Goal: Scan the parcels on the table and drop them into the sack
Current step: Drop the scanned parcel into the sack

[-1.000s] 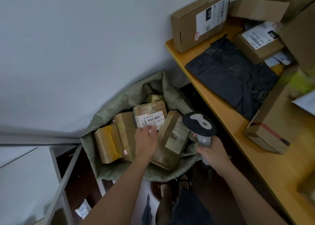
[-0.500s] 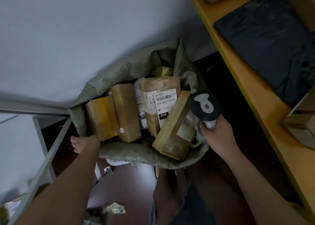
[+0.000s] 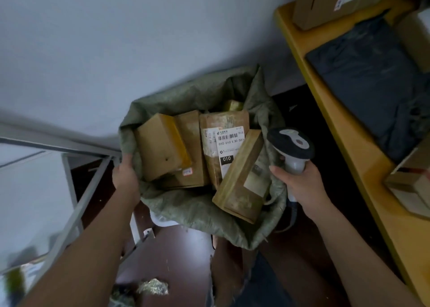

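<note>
While both forearms reach in from the bottom edge, the left hand [image 3: 125,178] grips the near-left rim of the green sack [image 3: 197,210], fingers curled over the fabric and out of sight inside it. Over on the other side, the right hand [image 3: 302,185] is wrapped firmly round the grip of the barcode scanner [image 3: 290,148], whose dark head sits just beside the sack's right edge. Inside the sack, cardboard parcels are packed tight: a tilted box [image 3: 242,183] at the near right, a labelled parcel [image 3: 224,143] marked 010 behind it, and a taped box [image 3: 162,148] lying at the left. Further right, the yellow table [image 3: 363,167] carries a black mailer bag [image 3: 367,83], and beyond that a brown carton [image 3: 325,1] sits at the table's far corner against the wall.
</note>
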Motion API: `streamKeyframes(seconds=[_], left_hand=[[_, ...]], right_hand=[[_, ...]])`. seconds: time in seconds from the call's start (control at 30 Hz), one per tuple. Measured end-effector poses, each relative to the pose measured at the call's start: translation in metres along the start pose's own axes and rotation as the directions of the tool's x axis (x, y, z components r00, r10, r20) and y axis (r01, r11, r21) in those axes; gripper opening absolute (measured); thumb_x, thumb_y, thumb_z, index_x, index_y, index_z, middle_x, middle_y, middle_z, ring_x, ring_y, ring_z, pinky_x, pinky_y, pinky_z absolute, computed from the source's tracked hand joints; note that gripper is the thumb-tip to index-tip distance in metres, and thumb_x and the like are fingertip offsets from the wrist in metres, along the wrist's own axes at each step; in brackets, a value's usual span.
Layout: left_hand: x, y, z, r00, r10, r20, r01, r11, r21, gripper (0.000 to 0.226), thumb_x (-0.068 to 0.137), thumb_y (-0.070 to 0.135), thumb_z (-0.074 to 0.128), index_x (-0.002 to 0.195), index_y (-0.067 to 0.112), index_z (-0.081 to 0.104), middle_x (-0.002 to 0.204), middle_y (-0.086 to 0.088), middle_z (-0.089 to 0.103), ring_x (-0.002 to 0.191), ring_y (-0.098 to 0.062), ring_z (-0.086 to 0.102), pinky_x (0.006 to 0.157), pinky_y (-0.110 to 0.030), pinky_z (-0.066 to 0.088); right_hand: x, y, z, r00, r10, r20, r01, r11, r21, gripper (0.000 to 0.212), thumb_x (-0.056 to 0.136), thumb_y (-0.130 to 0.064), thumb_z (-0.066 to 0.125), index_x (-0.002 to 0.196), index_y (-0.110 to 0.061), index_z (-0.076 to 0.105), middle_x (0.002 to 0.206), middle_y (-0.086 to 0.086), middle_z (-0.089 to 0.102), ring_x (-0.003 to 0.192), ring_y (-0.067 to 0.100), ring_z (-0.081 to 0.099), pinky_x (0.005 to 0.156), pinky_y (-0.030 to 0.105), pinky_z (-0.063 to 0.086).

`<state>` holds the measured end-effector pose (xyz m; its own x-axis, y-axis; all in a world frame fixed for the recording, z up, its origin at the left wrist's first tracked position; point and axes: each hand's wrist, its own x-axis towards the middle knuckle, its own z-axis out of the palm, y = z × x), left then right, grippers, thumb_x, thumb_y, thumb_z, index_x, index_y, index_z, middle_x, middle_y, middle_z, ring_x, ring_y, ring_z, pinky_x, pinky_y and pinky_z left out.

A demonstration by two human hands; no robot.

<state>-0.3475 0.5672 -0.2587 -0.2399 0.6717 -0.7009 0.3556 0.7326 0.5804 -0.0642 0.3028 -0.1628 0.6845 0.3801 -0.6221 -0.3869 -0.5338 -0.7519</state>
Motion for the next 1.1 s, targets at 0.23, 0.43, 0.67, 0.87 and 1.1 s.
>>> streamKeyframes(seconds=[0.23, 0.43, 0.67, 0.87, 1.1], left_hand=[[-0.079, 0.073, -0.009, 0.995, 0.025, 0.100, -0.034, 0.996, 0.082, 0.012, 0.091, -0.002, 0.049, 0.085, 0.004, 0.057, 0.087, -0.017, 0.059, 0.072, -0.030, 0.056, 0.074, -0.042, 0.047], [-0.127, 0.127, -0.029, 0.971, 0.070, 0.230, -0.024, 0.980, -0.198, 0.028, 0.077, 0.000, 0.035, 0.088, 0.003, 0.060, 0.092, -0.016, 0.060, 0.090, -0.034, 0.059, 0.084, -0.045, 0.053], [-0.162, 0.156, -0.027, 0.917, 0.038, 0.398, -0.198, 0.908, 0.369, 0.045, 0.086, 0.041, 0.072, 0.103, -0.001, 0.065, 0.096, -0.016, 0.069, 0.086, -0.029, 0.066, 0.074, -0.035, 0.054], [-0.180, 0.216, -0.046, 0.842, 0.369, 0.393, -0.207, 0.895, -0.396, 0.021, 0.100, 0.023, 0.051, 0.102, 0.009, 0.066, 0.092, -0.010, 0.073, 0.089, -0.027, 0.067, 0.068, -0.033, 0.058], [-0.170, 0.198, -0.048, 0.967, 0.024, 0.254, 0.038, 0.971, -0.236, 0.039, 0.093, 0.028, 0.063, 0.124, 0.004, 0.059, 0.120, -0.020, 0.065, 0.103, -0.034, 0.064, 0.083, -0.048, 0.054]], right_hand=[[-0.014, -0.037, -0.014, 0.998, 0.047, -0.048, -0.046, 0.999, 0.019, 0.043, 0.079, 0.001, 0.077, 0.118, -0.006, 0.061, 0.107, 0.010, 0.068, 0.094, 0.019, 0.066, 0.084, 0.037, 0.053], [-0.049, -0.095, -0.029, 0.995, -0.063, -0.078, 0.071, 0.993, 0.093, 0.046, 0.076, -0.013, 0.082, 0.117, -0.008, 0.061, 0.098, -0.005, 0.067, 0.086, 0.005, 0.065, 0.069, 0.022, 0.051], [-0.059, -0.152, -0.040, 0.999, 0.036, 0.023, -0.036, 0.999, -0.007, 0.025, 0.079, -0.014, 0.081, 0.098, -0.009, 0.066, 0.102, 0.008, 0.071, 0.084, 0.018, 0.066, 0.067, 0.029, 0.052], [-0.085, -0.196, -0.067, 0.973, -0.201, -0.112, 0.220, 0.955, 0.199, 0.012, 0.085, -0.001, 0.072, 0.083, -0.012, 0.066, 0.084, 0.004, 0.069, 0.078, 0.016, 0.067, 0.066, 0.026, 0.055], [-0.085, -0.194, -0.079, 0.983, -0.051, -0.177, 0.080, 0.984, 0.157, 0.017, 0.084, -0.016, 0.077, 0.097, -0.011, 0.067, 0.096, 0.005, 0.069, 0.090, 0.024, 0.067, 0.084, 0.042, 0.056]])
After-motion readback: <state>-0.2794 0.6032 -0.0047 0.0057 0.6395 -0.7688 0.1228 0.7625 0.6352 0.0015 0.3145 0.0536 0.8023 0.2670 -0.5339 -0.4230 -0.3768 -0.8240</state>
